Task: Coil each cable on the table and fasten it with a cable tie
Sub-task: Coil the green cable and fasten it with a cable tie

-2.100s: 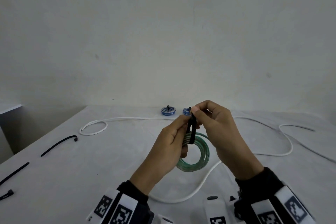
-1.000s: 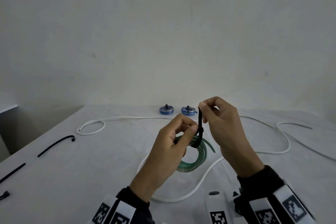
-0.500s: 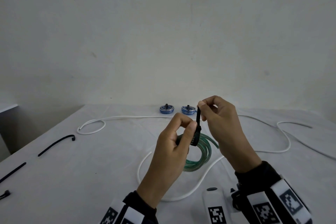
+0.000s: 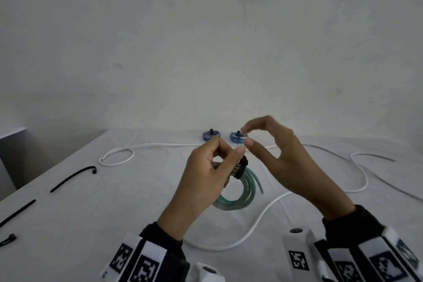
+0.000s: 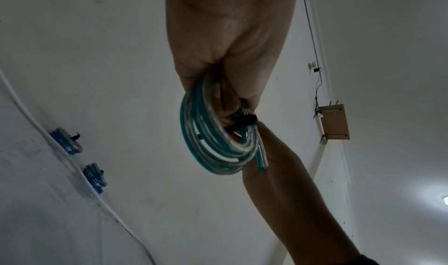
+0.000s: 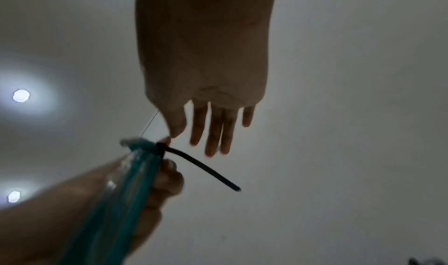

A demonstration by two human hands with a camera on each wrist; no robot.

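My left hand [image 4: 215, 162] grips a coiled green-and-clear cable [image 4: 242, 192] above the table, thumb and fingers pinching it at the top. A black cable tie [image 4: 241, 167] is cinched round the coil there; its free tail [image 6: 206, 170] sticks out in the right wrist view. My right hand [image 4: 270, 142] hovers just right of the tie with fingers spread and relaxed, holding nothing. In the left wrist view the coil [image 5: 218, 144] hangs from my fingers with the tie [image 5: 244, 120] across it. A long white cable [image 4: 258, 220] lies loose on the table beneath.
Two blue coiled cables [image 4: 211, 135] [image 4: 238, 137] with ties sit at the table's far edge. Loose black cable ties [image 4: 73, 177] [image 4: 17, 213] [image 4: 8, 239] lie at the left. The white cable loops at the far left [image 4: 116, 157] and right [image 4: 361, 174].
My right hand was pulling the tie's tail upward to tighten it; it has let go and opened. The left hand still holds the coil, which sits a little lower.
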